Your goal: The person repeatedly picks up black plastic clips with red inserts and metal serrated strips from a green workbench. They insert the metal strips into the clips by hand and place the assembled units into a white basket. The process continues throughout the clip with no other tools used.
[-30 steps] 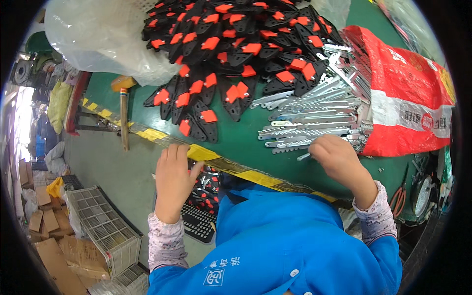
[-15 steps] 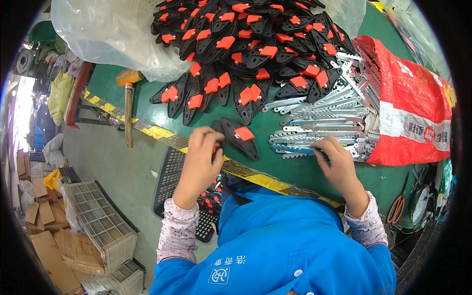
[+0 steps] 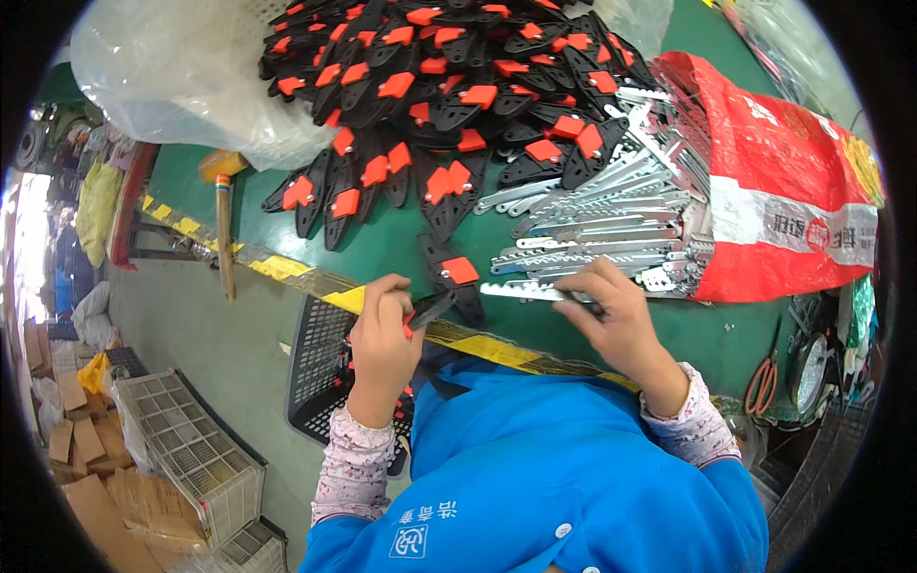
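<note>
Notably, left hand [image 3: 382, 332]: black-red piece [image 3: 436, 309]; right hand [image 3: 616, 313]: toothed metal strip [image 3: 521, 291].

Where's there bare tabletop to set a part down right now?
Bare: the green table between the hammer and the black parts; also, mostly, the patch bordered by the red bag and the near edge. Crowded: the far middle, heaped with black parts, and beside the bag, where metal strips overlap.

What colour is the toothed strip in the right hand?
The toothed strip in the right hand is shiny silver, seen in the head view.
</note>
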`<state>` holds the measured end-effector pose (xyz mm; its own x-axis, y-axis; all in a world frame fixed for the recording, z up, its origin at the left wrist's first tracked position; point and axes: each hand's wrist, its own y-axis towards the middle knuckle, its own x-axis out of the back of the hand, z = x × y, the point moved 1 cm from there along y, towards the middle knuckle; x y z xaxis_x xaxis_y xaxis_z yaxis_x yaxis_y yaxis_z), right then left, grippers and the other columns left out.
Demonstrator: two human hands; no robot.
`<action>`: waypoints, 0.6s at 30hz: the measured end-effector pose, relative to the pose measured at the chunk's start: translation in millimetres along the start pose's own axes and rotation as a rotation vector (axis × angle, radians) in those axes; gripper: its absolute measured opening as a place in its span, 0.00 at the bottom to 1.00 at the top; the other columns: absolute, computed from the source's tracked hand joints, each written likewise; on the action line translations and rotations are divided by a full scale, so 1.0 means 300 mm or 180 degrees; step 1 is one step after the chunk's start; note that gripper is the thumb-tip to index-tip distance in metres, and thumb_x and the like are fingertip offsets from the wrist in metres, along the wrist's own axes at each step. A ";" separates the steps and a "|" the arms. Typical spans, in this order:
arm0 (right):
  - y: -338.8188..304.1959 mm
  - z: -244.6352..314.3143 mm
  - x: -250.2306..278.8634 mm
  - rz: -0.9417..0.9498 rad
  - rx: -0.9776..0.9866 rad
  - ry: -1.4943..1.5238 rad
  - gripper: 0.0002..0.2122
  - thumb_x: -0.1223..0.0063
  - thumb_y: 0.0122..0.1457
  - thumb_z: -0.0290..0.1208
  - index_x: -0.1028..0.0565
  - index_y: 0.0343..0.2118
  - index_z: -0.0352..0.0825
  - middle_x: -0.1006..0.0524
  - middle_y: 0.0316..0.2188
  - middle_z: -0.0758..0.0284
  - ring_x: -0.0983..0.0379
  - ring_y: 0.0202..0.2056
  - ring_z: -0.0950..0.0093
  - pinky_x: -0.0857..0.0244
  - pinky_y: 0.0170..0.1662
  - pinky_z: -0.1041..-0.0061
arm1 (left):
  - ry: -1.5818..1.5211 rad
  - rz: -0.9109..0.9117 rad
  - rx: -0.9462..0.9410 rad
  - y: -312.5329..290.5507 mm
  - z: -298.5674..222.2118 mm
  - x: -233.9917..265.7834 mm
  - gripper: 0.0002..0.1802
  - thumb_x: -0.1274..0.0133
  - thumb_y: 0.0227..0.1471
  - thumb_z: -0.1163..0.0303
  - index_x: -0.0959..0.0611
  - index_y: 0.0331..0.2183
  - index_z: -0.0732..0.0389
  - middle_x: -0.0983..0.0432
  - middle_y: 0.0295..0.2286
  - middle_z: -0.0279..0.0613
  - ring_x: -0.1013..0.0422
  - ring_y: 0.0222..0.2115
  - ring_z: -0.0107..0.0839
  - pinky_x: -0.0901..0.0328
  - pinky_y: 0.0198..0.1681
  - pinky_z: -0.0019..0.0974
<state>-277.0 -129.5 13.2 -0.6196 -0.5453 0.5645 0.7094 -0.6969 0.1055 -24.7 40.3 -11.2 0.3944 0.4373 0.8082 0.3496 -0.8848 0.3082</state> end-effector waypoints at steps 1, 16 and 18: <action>0.002 0.010 -0.007 0.0010 0.0066 0.0069 0.09 0.31 0.59 0.27 0.18 0.41 0.35 0.23 0.35 0.62 0.21 0.36 0.62 0.28 0.39 0.68 | -0.0029 0.0008 -0.0171 -0.011 -0.002 -0.007 0.24 0.33 0.41 0.86 0.31 0.36 0.64 0.24 0.41 0.55 0.25 0.35 0.53 0.28 0.39 0.46; -0.005 -0.012 0.026 0.0033 0.0526 -0.0065 0.11 0.29 0.54 0.24 0.18 0.40 0.35 0.23 0.35 0.63 0.22 0.36 0.62 0.27 0.38 0.66 | -0.0429 0.0214 -0.0539 0.002 -0.069 -0.016 0.36 0.30 0.33 0.85 0.27 0.46 0.64 0.24 0.42 0.54 0.25 0.42 0.55 0.29 0.46 0.48; -0.005 -0.012 0.038 0.0049 0.0521 -0.0067 0.11 0.29 0.54 0.24 0.18 0.40 0.35 0.23 0.35 0.63 0.23 0.36 0.62 0.27 0.39 0.66 | -0.0346 0.0235 -0.0570 0.006 -0.077 -0.019 0.37 0.29 0.33 0.85 0.27 0.47 0.64 0.24 0.42 0.55 0.25 0.42 0.55 0.29 0.46 0.48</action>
<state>-286.2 -136.4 16.4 -0.6023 -0.5443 0.5840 0.7651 -0.6024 0.2276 -46.1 32.6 -3.7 0.5059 0.3766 0.7760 0.1638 -0.9252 0.3422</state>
